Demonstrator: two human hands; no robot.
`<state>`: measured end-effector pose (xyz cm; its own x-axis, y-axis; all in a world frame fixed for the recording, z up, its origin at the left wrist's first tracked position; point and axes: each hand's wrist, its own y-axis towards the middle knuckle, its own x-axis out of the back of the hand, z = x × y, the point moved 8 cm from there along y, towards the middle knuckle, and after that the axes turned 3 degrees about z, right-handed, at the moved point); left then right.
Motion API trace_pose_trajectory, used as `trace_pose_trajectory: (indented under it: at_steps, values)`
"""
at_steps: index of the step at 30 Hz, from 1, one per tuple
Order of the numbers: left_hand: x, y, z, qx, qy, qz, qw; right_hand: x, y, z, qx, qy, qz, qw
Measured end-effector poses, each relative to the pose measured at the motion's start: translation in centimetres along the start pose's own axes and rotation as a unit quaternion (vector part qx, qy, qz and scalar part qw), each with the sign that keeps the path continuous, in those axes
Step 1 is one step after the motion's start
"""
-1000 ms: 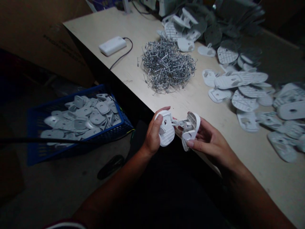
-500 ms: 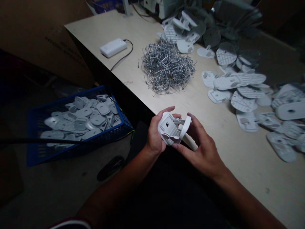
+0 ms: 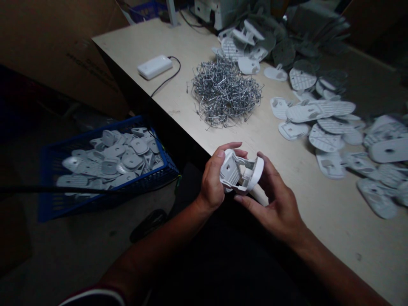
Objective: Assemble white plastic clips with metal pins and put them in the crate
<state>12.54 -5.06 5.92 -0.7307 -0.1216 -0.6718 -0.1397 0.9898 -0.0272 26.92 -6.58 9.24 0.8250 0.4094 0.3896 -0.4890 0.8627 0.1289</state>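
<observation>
My left hand (image 3: 212,182) is closed round a white plastic piece (image 3: 230,168) with a small hole and a ribbed flat face. Side arms join or meet a second white plastic piece (image 3: 256,174) with a rounded end, tilted away from the first so that a gap shows between them. My right hand (image 3: 277,199) curves round this second piece, fingers behind it and thumb below. Whether the two pieces are fastened together I cannot tell. Both hands are just off the table's near edge, below a heap of metal wire springs (image 3: 225,91).
Many loose white plastic pieces (image 3: 325,136) lie across the right of the table (image 3: 318,221). A white power bank (image 3: 155,66) with a cable lies at the left. On the floor, a blue crate (image 3: 47,170) holds similar pieces. A cardboard box (image 3: 83,38) stands behind.
The white pieces have turned in my hands and shifted slightly right, and the gap between them shows wider. My right hand has moved a little right. The camera view has shifted slightly.
</observation>
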Motion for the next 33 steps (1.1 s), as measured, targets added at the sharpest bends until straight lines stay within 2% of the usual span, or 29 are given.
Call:
trace_pose_trajectory:
  at_steps: [12, 25, 33]
  values:
    - [-0.1, 0.1, 0.5, 0.026, -0.021, -0.001, 0.999, 0.5, 0.1, -0.4, -0.024, 0.035, 0.012, 0.999]
    - [-0.2, 0.2, -0.7, -0.018, -0.002, -0.006, 1.000, 0.1, 0.9, 0.5, -0.013, -0.043, 0.001, 0.999]
    - [0.3, 2.0, -1.5, -0.042, 0.015, -0.026, 0.999, -0.1, 3.3, 0.4, 0.000, -0.075, -0.001, 0.997]
